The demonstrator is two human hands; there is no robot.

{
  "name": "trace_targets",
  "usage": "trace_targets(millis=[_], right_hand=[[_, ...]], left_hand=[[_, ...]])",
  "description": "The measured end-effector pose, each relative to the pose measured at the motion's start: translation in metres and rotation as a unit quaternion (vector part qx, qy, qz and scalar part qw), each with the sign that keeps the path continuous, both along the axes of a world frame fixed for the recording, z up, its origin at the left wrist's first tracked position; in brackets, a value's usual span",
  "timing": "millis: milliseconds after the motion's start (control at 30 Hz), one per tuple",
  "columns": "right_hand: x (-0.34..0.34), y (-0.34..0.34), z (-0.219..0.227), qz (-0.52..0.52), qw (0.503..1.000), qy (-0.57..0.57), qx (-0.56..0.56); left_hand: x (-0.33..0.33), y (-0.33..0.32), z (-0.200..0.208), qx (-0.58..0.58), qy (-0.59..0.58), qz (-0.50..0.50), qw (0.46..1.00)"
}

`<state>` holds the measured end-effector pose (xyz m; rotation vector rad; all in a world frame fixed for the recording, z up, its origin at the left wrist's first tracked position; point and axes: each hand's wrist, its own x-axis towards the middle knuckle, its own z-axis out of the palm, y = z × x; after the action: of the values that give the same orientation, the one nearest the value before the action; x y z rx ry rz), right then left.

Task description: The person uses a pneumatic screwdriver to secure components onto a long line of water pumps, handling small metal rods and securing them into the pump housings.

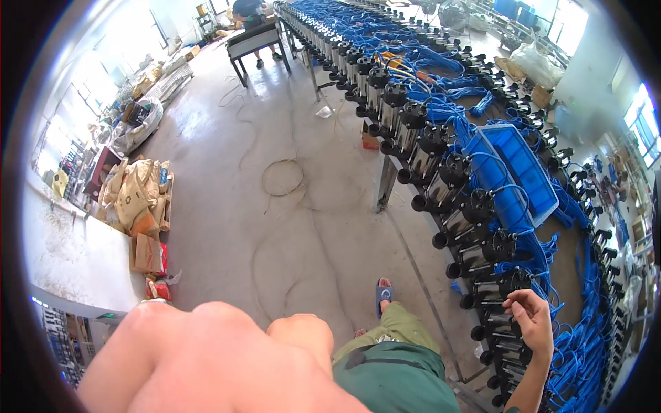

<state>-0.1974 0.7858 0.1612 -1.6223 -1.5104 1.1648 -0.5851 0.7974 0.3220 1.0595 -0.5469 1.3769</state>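
Two rows of black-capped units line the long bench (570,292) on the right, and from my remote post I have the right hand (530,320) over the near part of the left row (441,189). Its fingers are bent and slack, the thumb apart from the index finger, just beside the black cap of a steel cylinder (489,289). I can't tell whether the fingertips touch that cap or hold anything. The cylinder lies tilted in the row, its black cap toward the middle of the bench.

What I take for the left hand (227,365) fills the near left, blurred and very close to my lens; I can't tell whether its fingers are clenched or released.

Between the rows I see heaped blue cables (571,344), and farther off a blue crate (492,172) sits among them, one cable looped across it. Orange cables (396,62) lie beyond.

On the floor to the left of the bench I get a thin coil (283,177). Brown sacks (134,196) and a carton (147,253) are stacked far left. At the far end a person stands behind a grey table (255,43).
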Motion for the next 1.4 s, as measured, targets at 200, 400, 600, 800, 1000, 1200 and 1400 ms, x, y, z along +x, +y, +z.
trace_targets(millis=[200,400,600,800,1000,1200,1400], right_hand=[[-0.026,0.072,0.016,0.016,0.997,-0.054,0.043],[-0.078,0.201,0.052,0.166,0.977,-0.102,0.088],[-0.152,0.357,0.071,0.258,0.955,-0.118,0.087],[-0.254,0.486,0.043,0.343,0.925,-0.103,0.125],[-0.294,0.630,0.026,0.222,0.958,-0.032,0.176],[-0.274,0.830,-0.027,0.037,0.975,-0.099,0.198],[-0.144,1.036,-0.172,-0.103,0.894,-0.435,0.018]], left_hand=[[-0.024,0.059,-0.011,0.006,-0.016,0.006,1.000],[-0.064,0.130,0.006,-0.002,-0.051,0.074,0.996],[-0.120,0.229,-0.003,-0.002,-0.177,0.263,0.948],[-0.215,0.340,-0.079,-0.094,0.013,0.454,0.886],[-0.298,0.484,-0.272,-0.472,0.253,0.448,0.716],[-0.402,0.461,-0.582,-0.759,0.317,0.349,0.449],[-0.430,0.507,-0.578,-0.761,0.581,0.070,0.280]])
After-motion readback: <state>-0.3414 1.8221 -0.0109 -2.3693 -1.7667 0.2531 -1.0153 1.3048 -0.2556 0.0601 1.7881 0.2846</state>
